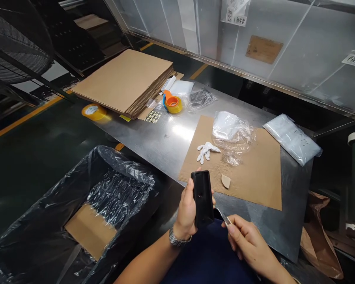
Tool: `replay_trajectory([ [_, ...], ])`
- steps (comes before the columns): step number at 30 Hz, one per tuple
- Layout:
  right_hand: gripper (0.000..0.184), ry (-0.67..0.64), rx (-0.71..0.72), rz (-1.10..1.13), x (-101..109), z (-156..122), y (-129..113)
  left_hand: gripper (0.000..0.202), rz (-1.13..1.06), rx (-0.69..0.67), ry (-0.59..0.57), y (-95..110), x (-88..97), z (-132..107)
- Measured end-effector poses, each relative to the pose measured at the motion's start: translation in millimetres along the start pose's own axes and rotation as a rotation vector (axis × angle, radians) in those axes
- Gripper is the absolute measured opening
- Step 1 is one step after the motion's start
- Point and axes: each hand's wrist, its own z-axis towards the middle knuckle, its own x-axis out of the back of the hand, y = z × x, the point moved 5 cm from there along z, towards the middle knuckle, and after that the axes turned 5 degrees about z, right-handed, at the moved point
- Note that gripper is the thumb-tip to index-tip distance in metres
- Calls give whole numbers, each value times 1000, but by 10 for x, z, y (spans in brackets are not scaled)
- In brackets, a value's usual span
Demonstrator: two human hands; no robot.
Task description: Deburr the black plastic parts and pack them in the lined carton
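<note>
My left hand (186,213) is wrapped round a black rectangular plastic case (202,197), its hollow side facing me and a small mark near its middle. In my right hand (250,240) a slim craft knife (223,216) is gripped between thumb and fingers, its thin metal blade pointing up and left towards the case's lower right side. Blade and case look slightly apart. Beyond my hands, a small tan wedge-shaped piece (225,181) and a white glove (207,152) lie on a cardboard sheet (263,173).
A metal table (142,138) bears stacked cardboard (124,79), a tape roll with an orange dispenser (173,103), clear plastic bags (232,128) and a wrapped packet (292,139). Another tape roll (94,112) sits at its left edge. A black-lined bin (26,221) of bagged pieces stands lower left.
</note>
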Motion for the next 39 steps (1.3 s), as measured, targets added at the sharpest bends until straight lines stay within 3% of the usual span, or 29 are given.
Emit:
replay_trajectory([
  [4,26,162,118,-207,-2,31,-106,58,-44,29,-5,-35,-12,-12],
  [8,24,220,135,-262,-54,159,-109,56,-64,42,-21,-54,-50,-32],
  [12,27,439,175,-295,83,180,-84,53,-115,51,-6,-47,-39,-33],
  [14,24,485,222,-297,136,116,-109,52,-148,34,-12,-27,-30,-31],
  [16,23,391,283,-288,105,42,-169,52,-181,-10,-20,4,-22,-31],
  [18,24,218,281,-266,14,-23,-232,53,-199,-68,-21,36,-10,-34],
  [21,28,-52,154,-260,-152,-83,-295,55,-196,-164,-16,77,4,-43],
  [23,31,-132,93,-295,-216,-94,-333,54,-187,-202,-10,89,9,-47],
  [31,35,-216,-75,-136,-333,-22,-270,53,-172,-259,50,112,10,-53],
  [39,37,-221,-95,-125,-354,8,-234,49,-157,-302,35,114,19,-52],
])
